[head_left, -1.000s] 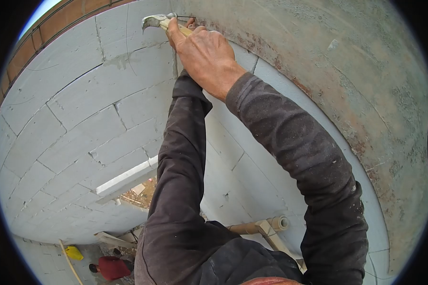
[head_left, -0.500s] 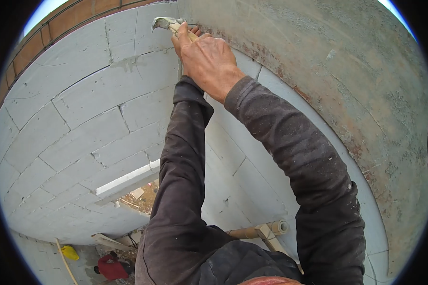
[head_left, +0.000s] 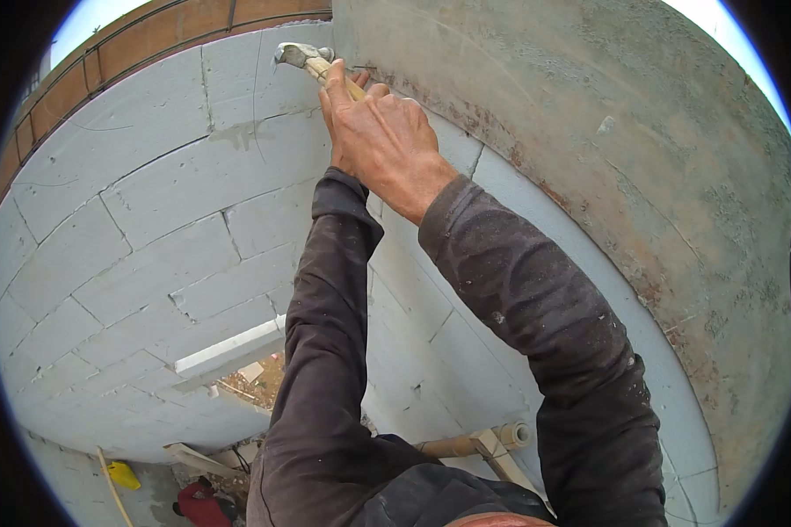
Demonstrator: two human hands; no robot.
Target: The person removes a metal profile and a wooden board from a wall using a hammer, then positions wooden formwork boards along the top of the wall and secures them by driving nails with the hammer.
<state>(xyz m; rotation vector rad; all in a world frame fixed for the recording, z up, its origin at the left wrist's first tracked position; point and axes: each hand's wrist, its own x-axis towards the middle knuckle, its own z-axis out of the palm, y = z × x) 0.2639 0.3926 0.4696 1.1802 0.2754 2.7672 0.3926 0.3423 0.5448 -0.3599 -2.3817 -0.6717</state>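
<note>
My right hand (head_left: 382, 136) is closed round the wooden handle of a hammer (head_left: 306, 60). The metal head is up and to the left of that hand, in front of the white block wall (head_left: 171, 189). Behind my right hand, my left hand (head_left: 360, 79) is mostly hidden; only some fingertips show. They are pinched at a thin dark nail (head_left: 366, 68), by the lower edge of the concrete slab (head_left: 571, 97). The exact grip on the nail is partly covered.
A cardboard-like tube (head_left: 510, 434) and a wooden piece (head_left: 501, 461) are below my right arm. An opening with a white ledge (head_left: 228, 347) pierces the wall. Far below, a person in red (head_left: 204, 504) is near a yellow object (head_left: 124, 475).
The view has shifted slightly, so hands and hammer appear lower. The hammer head has tilted a little and its handle shows more. Both hands keep about the same places relative to the slab edge.
</note>
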